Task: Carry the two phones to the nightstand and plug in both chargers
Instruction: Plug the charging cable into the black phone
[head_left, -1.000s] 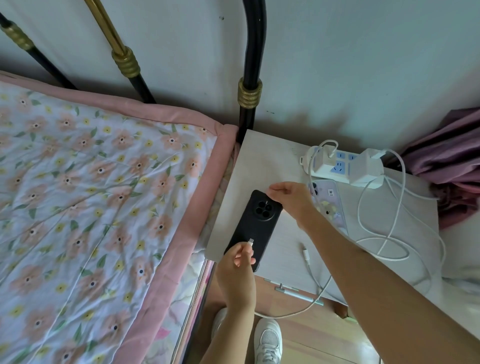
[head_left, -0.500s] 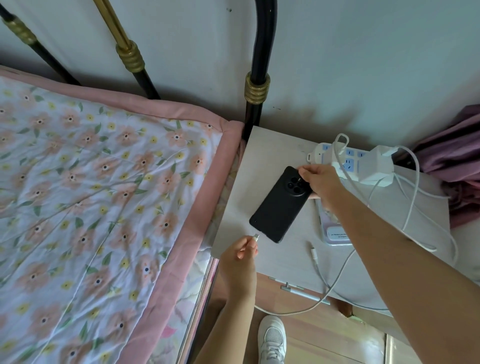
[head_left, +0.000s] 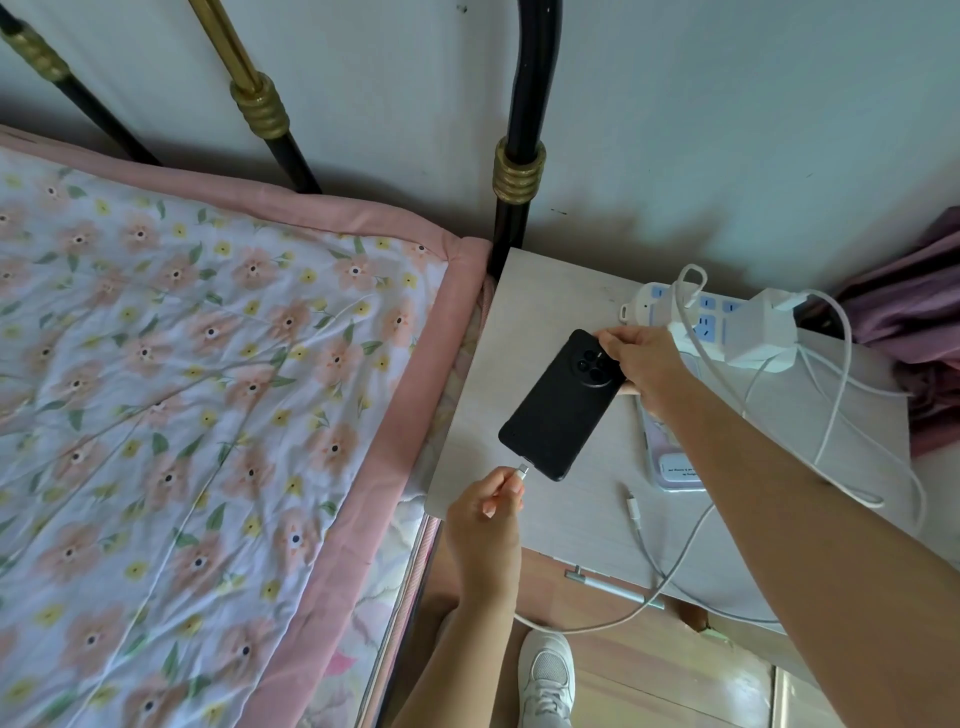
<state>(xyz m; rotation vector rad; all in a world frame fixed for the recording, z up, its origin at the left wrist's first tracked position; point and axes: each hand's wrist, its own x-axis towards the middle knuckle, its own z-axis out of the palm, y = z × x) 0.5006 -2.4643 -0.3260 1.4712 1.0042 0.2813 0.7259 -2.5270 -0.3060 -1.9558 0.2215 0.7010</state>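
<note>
With my right hand (head_left: 641, 366) gripping the black phone (head_left: 558, 408), my left hand (head_left: 485, 512) pinches the charger plug (head_left: 521, 472) just short of its port; next, I align and push in.

We're seeing soft, even daylight, a bedpost (head_left: 521, 171) shadow falling on the wall (head_left: 727, 130), wide-angle bending at edges, focus sharp.

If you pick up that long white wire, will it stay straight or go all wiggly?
Probably wiggly. The white cable already lies in loose loops on the nightstand and sags off its front edge, so it looks floppy and light. Only the short plug end pinched in the left hand seems stiff. Pulling hard might drag the power strip, since the cable runs to it.
</note>
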